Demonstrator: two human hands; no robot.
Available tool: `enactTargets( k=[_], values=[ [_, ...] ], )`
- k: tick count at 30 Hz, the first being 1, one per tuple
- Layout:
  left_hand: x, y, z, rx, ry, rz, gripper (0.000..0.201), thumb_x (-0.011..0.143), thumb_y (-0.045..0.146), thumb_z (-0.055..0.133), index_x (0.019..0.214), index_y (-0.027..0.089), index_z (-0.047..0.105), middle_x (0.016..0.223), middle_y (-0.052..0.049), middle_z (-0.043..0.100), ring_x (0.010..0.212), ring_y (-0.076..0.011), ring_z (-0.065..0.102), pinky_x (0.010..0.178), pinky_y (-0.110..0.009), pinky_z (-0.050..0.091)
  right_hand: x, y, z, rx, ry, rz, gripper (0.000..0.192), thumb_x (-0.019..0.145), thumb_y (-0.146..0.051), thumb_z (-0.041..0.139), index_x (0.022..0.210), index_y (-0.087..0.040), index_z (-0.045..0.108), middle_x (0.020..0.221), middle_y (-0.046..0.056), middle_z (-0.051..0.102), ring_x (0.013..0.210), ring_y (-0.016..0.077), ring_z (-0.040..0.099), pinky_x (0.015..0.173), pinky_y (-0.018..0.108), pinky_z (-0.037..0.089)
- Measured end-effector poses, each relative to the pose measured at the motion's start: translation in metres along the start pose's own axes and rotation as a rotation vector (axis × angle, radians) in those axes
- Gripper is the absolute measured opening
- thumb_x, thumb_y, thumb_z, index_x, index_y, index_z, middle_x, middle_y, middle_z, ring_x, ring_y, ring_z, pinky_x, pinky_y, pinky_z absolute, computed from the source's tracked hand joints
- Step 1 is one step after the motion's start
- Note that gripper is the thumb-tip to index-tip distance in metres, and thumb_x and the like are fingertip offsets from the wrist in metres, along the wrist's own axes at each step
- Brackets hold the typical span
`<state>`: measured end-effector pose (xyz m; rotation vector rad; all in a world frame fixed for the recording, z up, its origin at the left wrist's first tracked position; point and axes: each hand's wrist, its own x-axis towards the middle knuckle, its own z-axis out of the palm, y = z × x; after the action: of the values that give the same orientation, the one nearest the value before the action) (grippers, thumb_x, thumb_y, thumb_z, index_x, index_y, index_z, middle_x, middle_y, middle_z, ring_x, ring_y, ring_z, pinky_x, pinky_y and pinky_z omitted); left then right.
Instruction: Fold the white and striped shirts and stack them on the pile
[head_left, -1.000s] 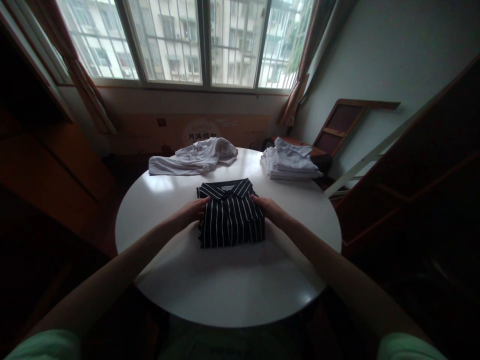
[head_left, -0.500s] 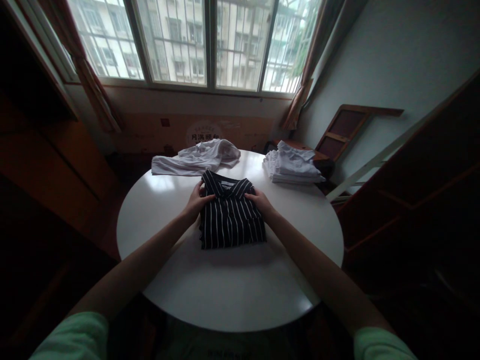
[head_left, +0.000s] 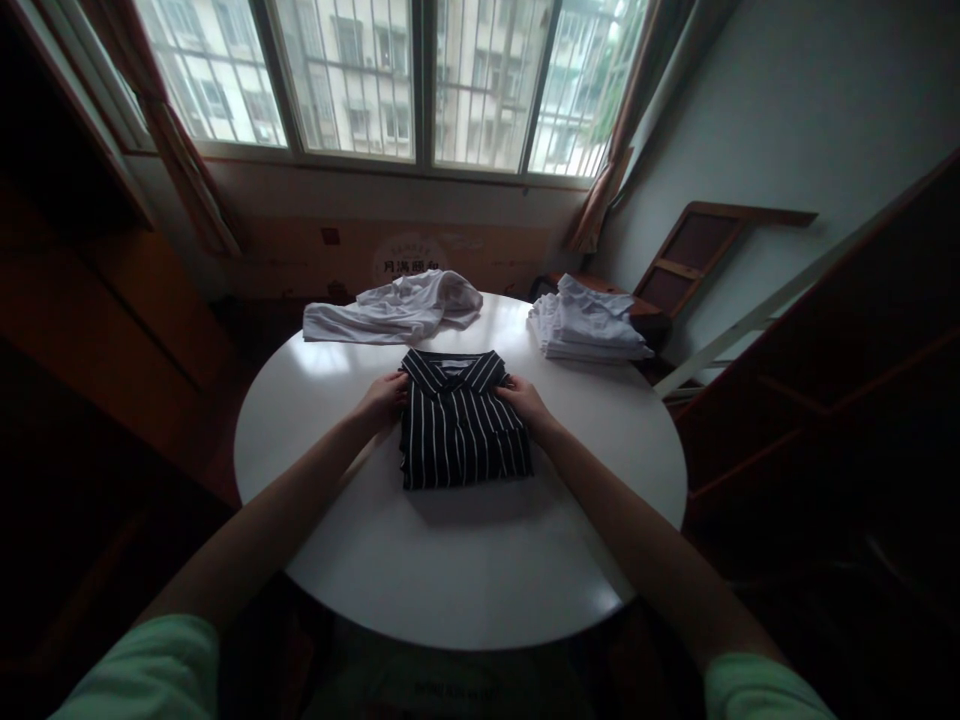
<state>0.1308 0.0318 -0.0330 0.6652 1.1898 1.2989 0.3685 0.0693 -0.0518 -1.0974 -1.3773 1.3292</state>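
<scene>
On the round white table (head_left: 450,570) lies a folded black shirt with white stripes (head_left: 459,425), its left edge pinched by the left hand (head_left: 384,398) and its right edge by the right hand (head_left: 525,400).

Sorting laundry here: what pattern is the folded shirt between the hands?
Dark shirt with thin white vertical stripes, seen in the head view.
</scene>
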Motion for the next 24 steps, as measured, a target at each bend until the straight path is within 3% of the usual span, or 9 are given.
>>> enactTargets(
  k=[7, 18, 24],
  values=[
    [-0.009, 0.004, -0.001, 0.002, -0.053, -0.024, 0.004, 0.072, 0.013, 0.061, 0.070, 0.011, 0.058, 0.047, 0.001, 0.053, 0.036, -0.0039, 0.043, 0.033, -0.014, 0.028, 0.001, 0.004, 0.001, -0.080, -0.019, -0.095, 0.021, 0.063, -0.018, 0.060, 0.084, -0.016, 0.059, 0.087, 0.002, 0.067, 0.081, 0.0173, 0.060, 0.077, 0.033, 0.046],
    [-0.003, 0.008, -0.013, 0.145, 0.064, 0.068, 0.017, 0.061, 0.017, 0.072, 0.060, 0.011, 0.056, 0.049, 0.000, 0.053, 0.043, -0.0062, 0.048, 0.042, -0.018, 0.036, 0.003, 0.005, 0.000, -0.099, 0.029, -0.057, 0.019, 0.062, -0.013, 0.060, 0.081, -0.015, 0.059, 0.082, 0.003, 0.067, 0.076, 0.0166, 0.061, 0.075, 0.034, 0.047],
    [0.002, 0.015, -0.025, 0.320, 0.123, 0.147, 0.017, 0.055, 0.013, 0.074, 0.057, 0.011, 0.057, 0.046, 0.001, 0.052, 0.043, -0.0053, 0.046, 0.040, -0.016, 0.034, 0.004, 0.007, 0.002, -0.164, 0.170, -0.026, 0.017, 0.062, -0.012, 0.060, 0.078, -0.016, 0.057, 0.075, 0.002, 0.065, 0.071, 0.0152, 0.061, 0.073, 0.033, 0.047]
  ],
)
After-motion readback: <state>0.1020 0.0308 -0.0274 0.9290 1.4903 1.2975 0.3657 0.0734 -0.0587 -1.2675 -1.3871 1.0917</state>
